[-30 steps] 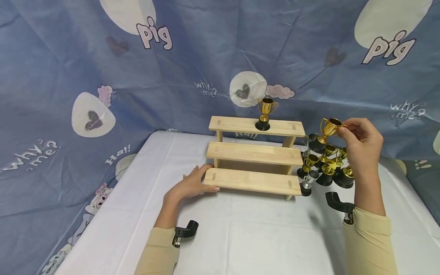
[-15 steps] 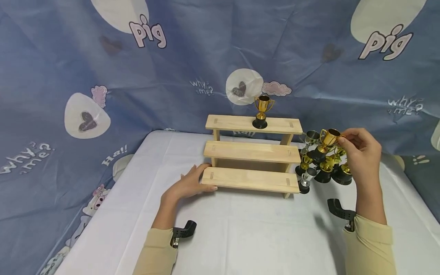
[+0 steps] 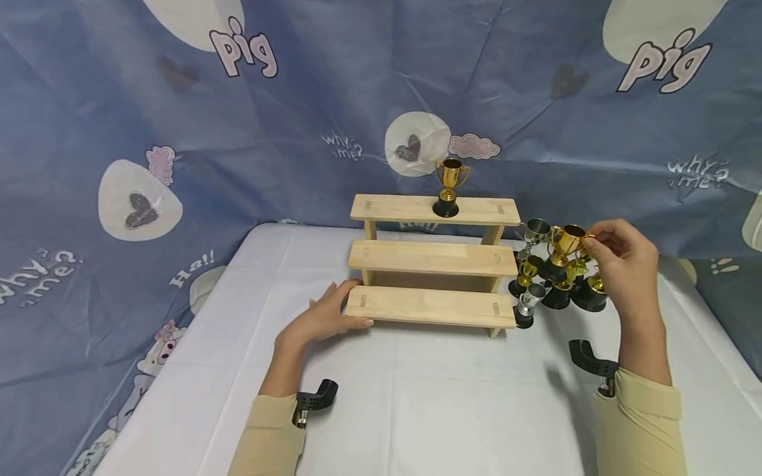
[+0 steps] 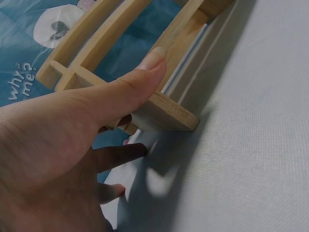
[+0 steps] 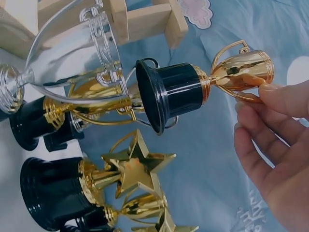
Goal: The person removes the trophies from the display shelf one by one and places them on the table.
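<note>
A gold trophy cup (image 3: 567, 239) with a black base is pinched by one handle between the thumb and fingers of my right hand (image 3: 628, 264). In the right wrist view its base (image 5: 176, 92) hangs beside the other trophies. My left hand (image 3: 321, 316) grips the left end of the lowest step of a three-tier wooden display stand (image 3: 433, 256). The left wrist view shows its thumb (image 4: 130, 84) over the step's front, some fingers spread behind. Another gold trophy cup (image 3: 450, 185) stands upright on the top step, right of the middle.
Several gold and silver trophies crowd the stand's right side, including a small silver cup (image 3: 528, 303) and a star trophy (image 5: 137, 166). A blue printed cloth (image 3: 309, 86) hangs behind the white-covered table (image 3: 452, 396).
My right hand has lowered the gold trophy cup toward the group beside the stand. The left hand keeps its grip on the stand. The head view has shifted slightly.
</note>
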`<state>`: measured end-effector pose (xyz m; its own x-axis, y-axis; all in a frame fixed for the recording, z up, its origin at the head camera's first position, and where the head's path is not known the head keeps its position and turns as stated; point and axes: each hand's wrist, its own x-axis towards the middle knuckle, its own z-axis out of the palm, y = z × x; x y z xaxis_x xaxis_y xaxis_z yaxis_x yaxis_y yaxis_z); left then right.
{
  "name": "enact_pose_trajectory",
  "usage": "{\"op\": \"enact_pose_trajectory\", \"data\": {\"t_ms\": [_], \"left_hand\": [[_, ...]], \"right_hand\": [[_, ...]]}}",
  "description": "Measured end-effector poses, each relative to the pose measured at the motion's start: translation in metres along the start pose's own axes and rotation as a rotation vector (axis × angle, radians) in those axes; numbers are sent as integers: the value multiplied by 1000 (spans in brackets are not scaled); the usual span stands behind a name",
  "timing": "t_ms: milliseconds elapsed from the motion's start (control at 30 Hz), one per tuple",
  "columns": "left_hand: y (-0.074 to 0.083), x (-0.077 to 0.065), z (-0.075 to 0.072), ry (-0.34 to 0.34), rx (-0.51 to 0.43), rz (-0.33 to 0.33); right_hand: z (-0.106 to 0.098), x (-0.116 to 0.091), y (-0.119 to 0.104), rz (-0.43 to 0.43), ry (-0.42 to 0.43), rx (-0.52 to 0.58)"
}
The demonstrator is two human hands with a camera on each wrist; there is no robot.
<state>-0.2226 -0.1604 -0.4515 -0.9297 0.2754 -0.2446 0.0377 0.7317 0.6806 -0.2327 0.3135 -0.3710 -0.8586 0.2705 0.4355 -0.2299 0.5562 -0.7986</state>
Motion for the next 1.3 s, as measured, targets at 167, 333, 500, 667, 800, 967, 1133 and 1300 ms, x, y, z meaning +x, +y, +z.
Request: {"op": "enact_pose_trajectory", "data": {"t_ms": [167,333,500,667,800,967,1133,1300], "left_hand": [[1,1,0,3,3,9],[1,0,1,4,4,3],[1,0,1,4,3,5],[2,0,1,2,7,4],[2,0,1,4,2,3],[2,0,1,2,3,4],[1,1,1,1,5,0],[0,1,1,-1,6,-3]], "right_hand": [[-5,-2,2,12,-15,-26],[-6,-3,7,4,-41,-26],[-8,-2,11,24,-50,-8],[-12,-2,14,45,-37,-26],[-15,-1,15,39,-48,-46],[-19,-3,17,35,-137,-82],[-26,-3,20,51,-324,-134],[-31,-2,25,58,-456,-167]]}}
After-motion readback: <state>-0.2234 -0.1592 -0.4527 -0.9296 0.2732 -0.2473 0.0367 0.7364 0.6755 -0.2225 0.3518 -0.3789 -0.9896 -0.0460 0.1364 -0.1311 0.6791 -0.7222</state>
